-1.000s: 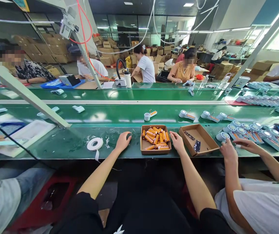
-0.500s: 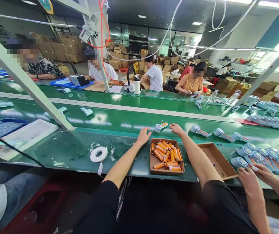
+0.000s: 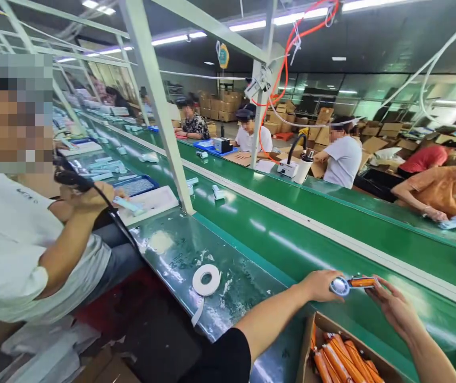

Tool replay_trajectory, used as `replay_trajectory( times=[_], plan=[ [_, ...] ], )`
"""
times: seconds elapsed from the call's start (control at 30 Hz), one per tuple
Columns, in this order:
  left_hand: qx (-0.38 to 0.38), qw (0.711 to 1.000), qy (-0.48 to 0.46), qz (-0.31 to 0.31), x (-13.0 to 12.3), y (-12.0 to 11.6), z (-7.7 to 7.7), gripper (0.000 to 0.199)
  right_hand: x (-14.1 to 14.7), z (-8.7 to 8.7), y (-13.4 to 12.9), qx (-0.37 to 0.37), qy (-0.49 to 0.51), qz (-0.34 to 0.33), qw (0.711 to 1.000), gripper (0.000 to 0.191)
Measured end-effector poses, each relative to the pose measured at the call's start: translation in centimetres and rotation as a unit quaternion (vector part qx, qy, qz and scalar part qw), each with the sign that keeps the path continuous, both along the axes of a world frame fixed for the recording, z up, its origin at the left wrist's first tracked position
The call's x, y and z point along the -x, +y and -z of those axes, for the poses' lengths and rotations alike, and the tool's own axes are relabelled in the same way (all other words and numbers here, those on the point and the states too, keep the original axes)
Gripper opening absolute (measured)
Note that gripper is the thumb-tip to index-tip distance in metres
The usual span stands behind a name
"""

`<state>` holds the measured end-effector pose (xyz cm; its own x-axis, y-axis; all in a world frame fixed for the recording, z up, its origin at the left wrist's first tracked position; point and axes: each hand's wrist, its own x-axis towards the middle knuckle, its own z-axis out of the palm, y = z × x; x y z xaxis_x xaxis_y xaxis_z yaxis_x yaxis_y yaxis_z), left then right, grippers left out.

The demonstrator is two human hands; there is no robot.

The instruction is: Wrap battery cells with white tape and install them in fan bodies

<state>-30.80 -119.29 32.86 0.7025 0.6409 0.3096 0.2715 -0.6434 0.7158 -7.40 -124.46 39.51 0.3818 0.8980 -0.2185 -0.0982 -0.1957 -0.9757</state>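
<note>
At 4 o'clock, over green conveyor belt (image 3: 247,234): left hand (image 3: 322,285) grasping round-headed device (image 3: 340,286); right hand (image 3: 396,308) touching its orange-battery end (image 3: 362,282), can't tell if gripping. Battery carton (image 3: 307,348) at device's 6 o'clock.

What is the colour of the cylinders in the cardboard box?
The cylinders are orange; see the head view.

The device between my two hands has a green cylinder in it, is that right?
Not quite: the head view shows that the cylinder is orange, not green. The device is indeed between your left hand and right hand.
</note>
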Motion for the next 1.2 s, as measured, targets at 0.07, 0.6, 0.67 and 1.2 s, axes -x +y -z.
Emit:
replay_trajectory(
  times=[0.07, 0.6, 0.67, 1.2],
  plan=[
    [-0.014, 1.0, -0.008, -0.002, 0.2, -0.1, -0.2, 0.078, -0.4, 0.3, -0.3, -0.022, 0.024, 0.018, 0.999, 0.05],
    [-0.003, 0.999, 0.045, 0.014, 5.5, -3.4, -6.1, 0.085, 3.1, -1.5, -4.3, 0.043, -0.011, -0.042, 0.998, 0.039],
    [0.038, 0.999, 0.033, 0.006, 6.0, -3.7, -4.9, 0.08, 1.8, 0.2, -5.2, 0.068, -0.026, -0.103, 0.992, 0.048],
    [-0.031, 0.994, -0.038, -0.098, 7.1, -1.5, -0.5, 0.062, 4.8, 4.6, -4.5, -0.1, -0.479, -0.112, 0.865, 0.043]
  ],
)
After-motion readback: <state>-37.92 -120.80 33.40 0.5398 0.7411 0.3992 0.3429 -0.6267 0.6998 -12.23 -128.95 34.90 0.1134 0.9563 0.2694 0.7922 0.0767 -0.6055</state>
